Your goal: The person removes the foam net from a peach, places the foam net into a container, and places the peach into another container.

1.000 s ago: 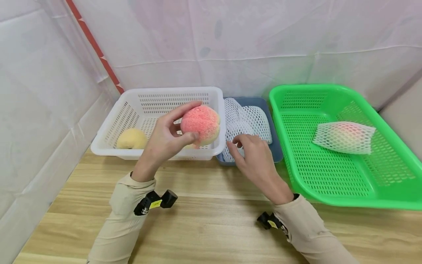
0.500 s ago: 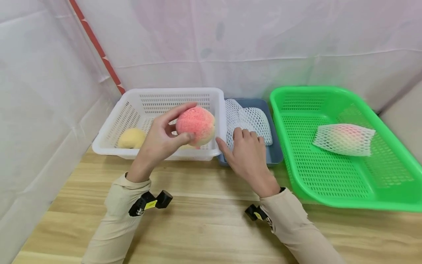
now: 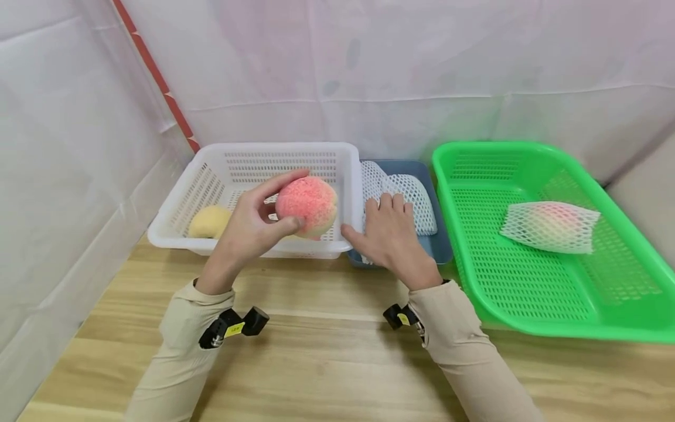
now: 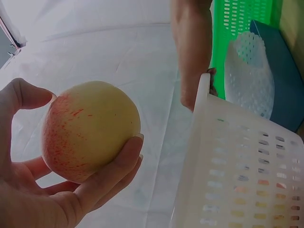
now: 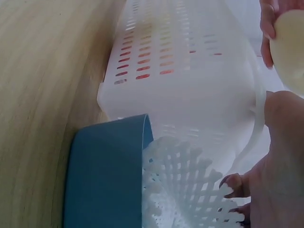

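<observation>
My left hand [image 3: 248,225] grips a pink-and-yellow peach [image 3: 307,206] above the white basket [image 3: 176,240], thumb on one side and fingers curled round the other. In the left wrist view the peach [image 4: 90,130] shows its yellow side with red streaks. My right hand [image 3: 389,234] is over the blue tray [image 3: 442,246], its fingers bent down toward the white foam nets [image 3: 413,193]. In the right wrist view the fingertips are right at the edge of one foam net [image 5: 185,180], while the thumb lies at the white basket's rim, apart from the fingers.
A yellow fruit [image 3: 207,223] lies in the white basket, and more red and yellow fruit shows through its slots. On the right stands a large green basket [image 3: 474,293] holding a peach in a foam net [image 3: 551,225]. Everything stands on a wooden table [image 3: 316,363] before a white cloth.
My right hand has moved left and farther over the tray, its thumb coming to the white basket's rim. My left hand has shifted slightly left with the peach.
</observation>
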{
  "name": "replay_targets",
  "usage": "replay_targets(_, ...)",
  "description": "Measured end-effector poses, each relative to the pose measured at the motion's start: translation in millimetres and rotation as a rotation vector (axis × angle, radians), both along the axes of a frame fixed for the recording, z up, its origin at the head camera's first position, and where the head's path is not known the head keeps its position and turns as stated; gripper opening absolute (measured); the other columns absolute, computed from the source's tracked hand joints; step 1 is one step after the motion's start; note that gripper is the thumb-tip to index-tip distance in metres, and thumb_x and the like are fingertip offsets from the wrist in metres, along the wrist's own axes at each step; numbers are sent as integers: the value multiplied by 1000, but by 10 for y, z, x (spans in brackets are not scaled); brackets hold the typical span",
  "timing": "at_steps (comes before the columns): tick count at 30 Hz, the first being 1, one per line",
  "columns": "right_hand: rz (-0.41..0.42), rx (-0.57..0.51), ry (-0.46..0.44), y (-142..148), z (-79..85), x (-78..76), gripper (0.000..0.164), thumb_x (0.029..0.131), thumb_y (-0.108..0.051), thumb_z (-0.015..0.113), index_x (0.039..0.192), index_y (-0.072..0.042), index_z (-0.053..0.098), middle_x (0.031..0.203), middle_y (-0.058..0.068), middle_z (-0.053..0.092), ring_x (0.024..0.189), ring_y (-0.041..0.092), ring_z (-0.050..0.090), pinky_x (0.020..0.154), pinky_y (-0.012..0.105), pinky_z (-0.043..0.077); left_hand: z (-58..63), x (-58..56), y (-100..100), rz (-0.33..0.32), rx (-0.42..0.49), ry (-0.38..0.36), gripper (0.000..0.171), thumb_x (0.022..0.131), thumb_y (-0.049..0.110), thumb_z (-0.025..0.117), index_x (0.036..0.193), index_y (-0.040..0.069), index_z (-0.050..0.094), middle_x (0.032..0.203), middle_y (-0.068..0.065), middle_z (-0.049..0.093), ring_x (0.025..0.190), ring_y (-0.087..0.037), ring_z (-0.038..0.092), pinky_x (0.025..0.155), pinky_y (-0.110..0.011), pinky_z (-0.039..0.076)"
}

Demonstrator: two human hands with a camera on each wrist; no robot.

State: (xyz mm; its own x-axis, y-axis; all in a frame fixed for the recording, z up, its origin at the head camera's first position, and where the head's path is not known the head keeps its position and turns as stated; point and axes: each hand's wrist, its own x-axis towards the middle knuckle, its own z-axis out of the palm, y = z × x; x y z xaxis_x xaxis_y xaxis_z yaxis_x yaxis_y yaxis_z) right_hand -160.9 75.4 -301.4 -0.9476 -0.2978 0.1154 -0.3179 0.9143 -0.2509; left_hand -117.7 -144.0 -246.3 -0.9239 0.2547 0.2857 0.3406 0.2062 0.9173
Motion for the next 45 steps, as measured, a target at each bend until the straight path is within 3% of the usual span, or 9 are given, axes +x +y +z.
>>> replay_targets(11, -5, -49, -9, 47, -27, -15, 47, 86, -51, 46, 86, -5, 45, 89, 15, 40, 90, 35, 34, 81, 48, 31, -5, -9, -47, 24, -14, -25, 59, 79, -1, 63, 136, 6, 53, 135, -7, 51, 91, -36, 61, 68, -30, 57)
replay_targets(17, -17, -66, -8, 54, -36, -9, 44, 84, -49, 47, 85, -5, 44, 88, 15, 41, 89, 35, 34, 80, 48, 31, -24, -48, -92, 71, -74, -35, 58, 79, 0, 63, 136, 9, 54, 134, -7, 52, 89, -34, 62, 65, -27, 55)
replay_targets(33, -32, -79, -26, -22, -64, 23, 43, 84, -48, 45, 88, -6, 43, 86, 14, 40, 87, 34, 33, 79, 47, 31, -54, -143, -447, 225, -405, -49, 58, 81, 12, 67, 138, 19, 54, 138, -4, 52, 94, -29, 63, 66, -24, 51)
replay_targets(38, -34, -70, -39, -30, -66, 20, 43, 85, -49, 44, 90, -6, 43, 86, 14, 40, 86, 34, 33, 78, 46, 31, -98, -186, -506, 268, -518, -17, 61, 79, 15, 68, 139, 15, 53, 134, -9, 55, 90, -28, 61, 67, -33, 53)
replay_targets(45, -34, -86, -38, -37, -71, 30, 41, 85, -48, 43, 89, -7, 44, 85, 14, 41, 85, 33, 33, 76, 44, 30, -176, -250, -546, 304, -658, 25, 64, 78, 21, 70, 138, 7, 52, 134, -14, 55, 114, -30, 53, 86, -49, 51)
